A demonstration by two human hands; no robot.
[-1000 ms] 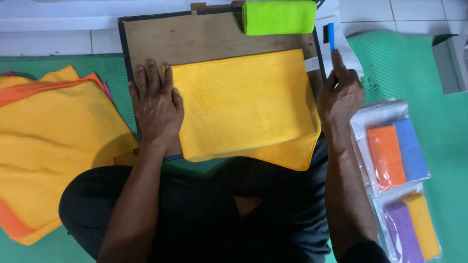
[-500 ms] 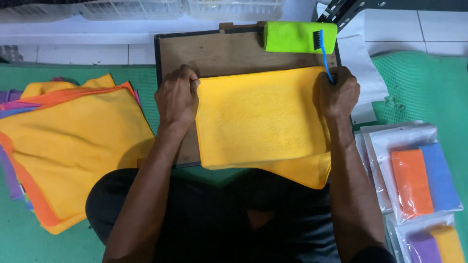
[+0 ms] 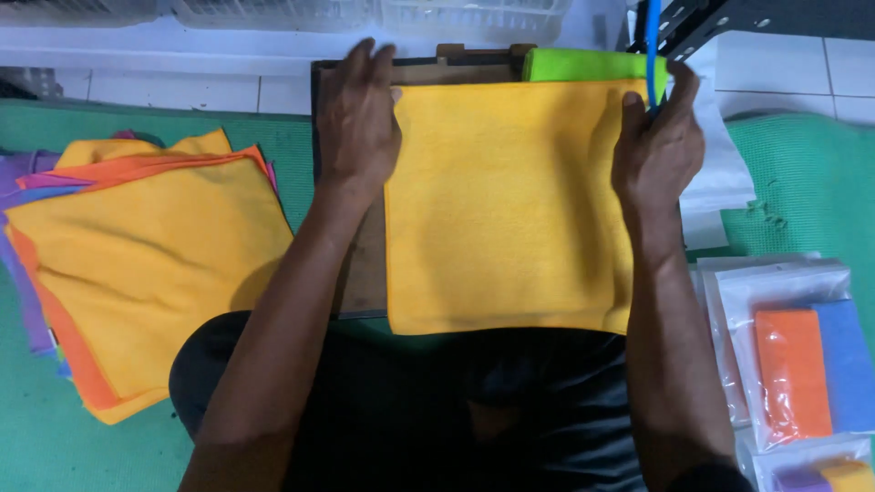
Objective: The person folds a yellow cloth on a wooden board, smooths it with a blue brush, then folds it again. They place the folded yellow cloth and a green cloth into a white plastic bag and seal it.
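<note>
A yellow cloth (image 3: 506,210) lies folded flat on a brown board (image 3: 357,273) in front of me. My left hand (image 3: 357,118) rests fingers spread on the board at the cloth's top left corner, touching its edge. My right hand (image 3: 658,146) pinches the cloth's top right corner and also grips a thin blue stick (image 3: 653,46) that points up. A folded bright green cloth (image 3: 583,66) lies just behind the yellow one.
A stack of yellow, orange and purple cloths (image 3: 146,264) lies on the green mat at the left. Clear bags with orange and blue cloths (image 3: 797,364) sit at the right. White sheets (image 3: 720,173) lie by the board's right edge. A white ledge runs behind.
Both hands have moved up from the cloth's sides to its top corners. The yellow cloth now lies squarer and further up the board, reaching the green cloth.
</note>
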